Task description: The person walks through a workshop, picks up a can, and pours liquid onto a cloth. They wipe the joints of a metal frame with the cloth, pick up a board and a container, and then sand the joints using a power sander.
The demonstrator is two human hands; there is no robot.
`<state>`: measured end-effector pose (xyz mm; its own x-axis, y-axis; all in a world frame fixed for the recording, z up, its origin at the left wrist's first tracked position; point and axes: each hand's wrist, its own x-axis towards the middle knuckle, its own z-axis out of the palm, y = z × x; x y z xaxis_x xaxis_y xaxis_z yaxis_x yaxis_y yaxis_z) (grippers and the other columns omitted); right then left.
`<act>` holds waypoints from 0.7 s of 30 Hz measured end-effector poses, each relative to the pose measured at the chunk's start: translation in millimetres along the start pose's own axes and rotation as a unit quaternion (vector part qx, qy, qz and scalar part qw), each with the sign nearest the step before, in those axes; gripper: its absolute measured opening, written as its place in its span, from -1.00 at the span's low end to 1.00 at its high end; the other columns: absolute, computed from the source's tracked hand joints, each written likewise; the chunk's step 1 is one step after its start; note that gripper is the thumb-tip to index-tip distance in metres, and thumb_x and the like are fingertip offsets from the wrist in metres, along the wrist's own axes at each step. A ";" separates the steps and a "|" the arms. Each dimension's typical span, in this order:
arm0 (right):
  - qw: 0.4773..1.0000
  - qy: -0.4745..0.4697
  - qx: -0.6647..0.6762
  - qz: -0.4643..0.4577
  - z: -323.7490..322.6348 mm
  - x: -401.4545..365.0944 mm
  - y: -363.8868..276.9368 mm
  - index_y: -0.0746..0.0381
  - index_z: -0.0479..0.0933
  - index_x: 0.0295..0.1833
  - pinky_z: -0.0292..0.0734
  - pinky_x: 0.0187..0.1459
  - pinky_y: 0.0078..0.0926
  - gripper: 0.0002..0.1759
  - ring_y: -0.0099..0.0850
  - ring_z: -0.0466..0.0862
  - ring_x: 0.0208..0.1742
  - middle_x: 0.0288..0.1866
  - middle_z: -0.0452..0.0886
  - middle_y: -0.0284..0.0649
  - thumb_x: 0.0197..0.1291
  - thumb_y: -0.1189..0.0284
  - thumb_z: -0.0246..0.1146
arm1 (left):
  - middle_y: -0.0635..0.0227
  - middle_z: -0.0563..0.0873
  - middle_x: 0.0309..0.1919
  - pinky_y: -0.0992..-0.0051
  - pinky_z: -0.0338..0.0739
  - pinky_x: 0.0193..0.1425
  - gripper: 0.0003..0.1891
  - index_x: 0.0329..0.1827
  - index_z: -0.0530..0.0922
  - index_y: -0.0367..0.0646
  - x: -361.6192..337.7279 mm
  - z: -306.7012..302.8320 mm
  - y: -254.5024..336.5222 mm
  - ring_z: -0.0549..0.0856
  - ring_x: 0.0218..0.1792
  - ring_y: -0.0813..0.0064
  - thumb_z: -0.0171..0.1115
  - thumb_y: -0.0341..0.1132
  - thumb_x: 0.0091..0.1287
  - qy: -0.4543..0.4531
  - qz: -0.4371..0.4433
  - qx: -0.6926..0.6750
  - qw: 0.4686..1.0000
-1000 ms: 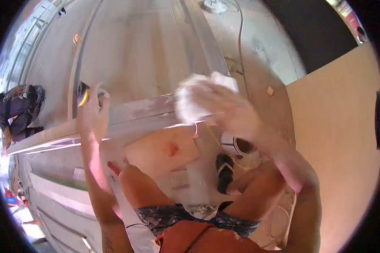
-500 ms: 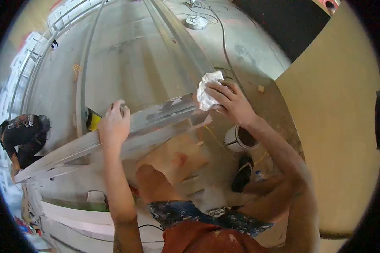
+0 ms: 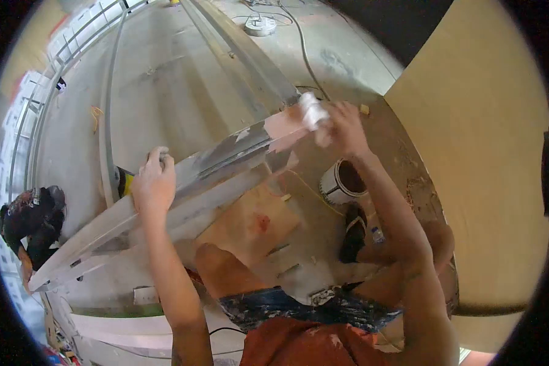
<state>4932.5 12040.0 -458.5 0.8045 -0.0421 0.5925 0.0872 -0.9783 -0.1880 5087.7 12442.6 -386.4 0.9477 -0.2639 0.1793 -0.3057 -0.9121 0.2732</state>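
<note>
A long grey metal beam runs at a slant across the view in front of me. My left hand is on the beam, fingers curled over its far edge, with a small dark spot by the fingertips. In my right hand is a crumpled white cloth, blurred by motion, right at the beam's right end. Beside the cloth, a pinkish patch covers that end of the beam, next to a darker grey smear.
A white bucket stands below my right forearm, near my sandalled foot. A brown board lies under the beam. Another person crouches at the beam's far left end. A wooden panel rises at right.
My right hand has moved the cloth right, toward the beam's end, showing the pinkish patch. My left hand keeps its place on the beam, while the whole view has shifted slightly.
</note>
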 end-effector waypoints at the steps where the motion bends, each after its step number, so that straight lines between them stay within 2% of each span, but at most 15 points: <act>1: 0.999 0.003 0.000 0.041 2.2 -8.1 3.2 0.14 0.51 0.31 0.38 0.24 -0.19 -0.44 -0.17 0.50 0.28 0.25 0.55 -0.15 0.14 0.42 0.33 | 0.10 0.76 -0.01 0.00 0.56 0.08 -0.64 0.16 0.58 0.04 -3.1 -4.4 4.4 0.71 -0.03 -0.08 -0.06 -0.06 0.49 -0.008 -0.001 0.002 1.000; 2: 0.997 0.007 0.000 0.083 4.4 -16.0 6.2 0.16 0.51 0.30 0.39 0.23 -0.24 -0.45 -0.19 0.50 0.28 0.25 0.55 -0.15 0.14 0.46 0.33 | 0.11 0.76 -0.01 0.00 0.56 0.07 -0.64 0.16 0.58 0.04 -4.7 -6.7 8.2 0.72 -0.04 -0.09 -0.07 -0.07 0.49 -0.016 -0.002 0.004 1.000; 3: 0.967 0.110 0.122 0.194 -1.5 -20.3 -13.2 0.21 0.52 0.26 0.43 0.18 -0.28 -0.52 -0.23 0.55 0.22 0.21 0.57 -0.11 0.19 0.49 0.28 | 0.11 0.76 -0.01 0.00 0.56 0.07 -0.64 0.16 0.58 0.04 -3.3 -10.8 11.8 0.72 -0.04 -0.09 -0.07 -0.07 0.49 -0.014 -0.005 0.004 1.000; 4: 0.902 0.207 0.239 0.294 -6.3 -18.5 -30.7 0.26 0.53 0.22 0.48 0.12 -0.32 -0.59 -0.26 0.59 0.16 0.17 0.59 -0.08 0.24 0.52 0.23 | 0.10 0.76 -0.01 0.00 0.56 0.07 -0.64 0.16 0.58 0.03 -4.5 -12.1 13.8 0.72 -0.04 -0.09 -0.07 -0.07 0.49 -0.014 -0.010 0.017 1.000; 6: 0.973 0.148 0.114 0.132 -10.8 12.9 -72.3 0.18 0.59 0.17 0.45 0.21 -0.16 -0.64 -0.09 0.54 0.25 0.16 0.61 -0.07 0.25 0.47 0.25 | 0.09 0.76 -0.01 0.00 0.56 0.07 -0.64 0.15 0.58 0.03 -4.6 -10.6 12.8 0.72 -0.04 -0.09 -0.07 -0.08 0.49 -0.016 -0.011 0.034 0.999; 7: 0.988 0.133 0.056 0.046 -13.0 28.8 -93.0 0.14 0.61 0.14 0.43 0.26 -0.08 -0.67 0.00 0.51 0.30 0.15 0.62 -0.06 0.25 0.44 0.26 | 0.08 0.76 -0.02 -0.01 0.57 0.06 -0.64 0.15 0.59 0.02 -5.1 -8.1 11.0 0.72 -0.04 -0.09 -0.07 -0.08 0.49 -0.001 -0.004 0.031 1.000; 8: 0.996 0.083 0.004 -0.009 -0.9 35.7 -107.9 0.11 0.62 0.11 0.44 0.28 -0.04 -0.64 -0.04 0.55 0.27 0.15 0.63 -0.14 0.16 0.42 0.34 | 0.06 0.76 -0.03 -0.02 0.57 0.05 -0.64 0.15 0.59 0.02 -5.4 -6.2 9.7 0.72 -0.04 -0.10 -0.08 -0.09 0.49 0.014 0.004 0.027 1.000; 10: 0.995 0.097 0.019 -0.006 24.2 38.3 -123.3 0.08 0.63 0.09 0.47 0.28 -0.09 -0.63 -0.10 0.57 0.26 0.19 0.62 -0.20 0.13 0.36 0.37 | 0.05 0.76 -0.04 -0.03 0.57 0.05 -0.64 0.14 0.59 0.01 -10.6 -8.8 12.6 0.72 -0.04 -0.10 -0.08 -0.09 0.49 0.009 -0.008 0.018 1.000; 12: 0.995 0.042 -0.025 -0.091 38.3 40.1 -126.6 0.05 0.63 0.11 0.47 0.28 -0.12 -0.62 -0.14 0.56 0.28 0.23 0.59 -0.22 0.14 0.34 0.38 | 0.05 0.76 -0.04 -0.04 0.56 0.05 -0.64 0.14 0.60 0.01 -11.6 -8.9 12.1 0.72 -0.04 -0.11 -0.08 -0.10 0.49 0.010 -0.024 0.006 1.000; 13: 0.986 0.041 0.030 -0.160 38.0 39.0 -128.7 0.03 0.58 0.23 0.47 0.29 -0.13 -0.52 -0.15 0.55 0.31 0.29 0.56 -0.23 0.15 0.31 0.37 | 0.04 0.76 -0.05 -0.04 0.56 0.05 -0.64 0.14 0.60 0.01 -11.1 -4.9 9.1 0.72 -0.06 -0.11 -0.09 -0.11 0.49 0.019 -0.019 0.006 1.000; 14: 0.985 0.041 0.031 -0.165 31.5 41.8 -122.0 0.03 0.58 0.23 0.47 0.29 -0.13 -0.52 -0.15 0.55 0.31 0.29 0.56 -0.23 0.15 0.31 0.37 | 0.04 0.76 -0.06 -0.05 0.56 0.05 -0.64 0.13 0.60 0.00 -9.0 -4.0 8.2 0.72 -0.07 -0.12 -0.09 -0.11 0.49 0.032 -0.015 0.005 0.999; 16: 0.978 -0.047 -0.006 -0.203 10.6 35.5 -100.3 -0.01 0.50 0.35 0.44 0.30 -0.13 -0.43 -0.18 0.53 0.33 0.33 0.54 -0.25 0.19 0.28 0.33 | 0.04 0.76 -0.05 -0.05 0.56 0.04 -0.64 0.14 0.60 0.00 -10.4 -8.8 12.0 0.72 -0.08 -0.13 -0.09 -0.12 0.49 0.018 -0.015 0.010 1.000; 17: 0.986 -0.035 -0.044 -0.160 1.2 34.3 -86.8 -0.03 0.43 0.43 0.41 0.30 -0.12 -0.37 -0.19 0.49 0.35 0.34 0.53 -0.26 0.21 0.26 0.30 | 0.04 0.75 -0.04 -0.05 0.55 0.04 -0.64 0.14 0.60 -0.01 -9.8 -11.7 12.7 0.72 -0.08 -0.13 -0.09 -0.12 0.49 0.005 -0.014 0.012 1.000; 20: 0.998 0.041 -0.048 -0.027 16.2 25.8 -96.4 0.01 0.46 0.39 0.37 0.28 -0.05 -0.41 -0.19 0.46 0.35 0.34 0.51 -0.26 0.23 0.17 0.29 | 0.07 0.75 0.01 -0.04 0.55 0.05 -0.65 0.14 0.60 0.00 -9.6 -12.6 9.9 0.72 -0.07 -0.12 -0.08 -0.13 0.48 0.015 0.009 0.012 1.000; 21: 0.997 -0.041 -0.070 0.003 34.4 24.7 -115.1 0.03 0.48 0.36 0.36 0.29 -0.03 -0.43 -0.18 0.46 0.36 0.35 0.50 -0.24 0.24 0.17 0.29 | 0.07 0.75 0.01 -0.04 0.55 0.05 -0.65 0.14 0.60 0.00 -9.8 -13.0 9.3 0.72 -0.07 -0.12 -0.08 -0.13 0.48 0.015 0.009 0.012 1.000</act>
<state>4962.5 12158.6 -449.1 0.8502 -0.0362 0.5253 0.0052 -0.9970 -0.0770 5074.4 12440.8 -373.4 0.9387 -0.2711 0.2128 -0.3200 -0.9149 0.2461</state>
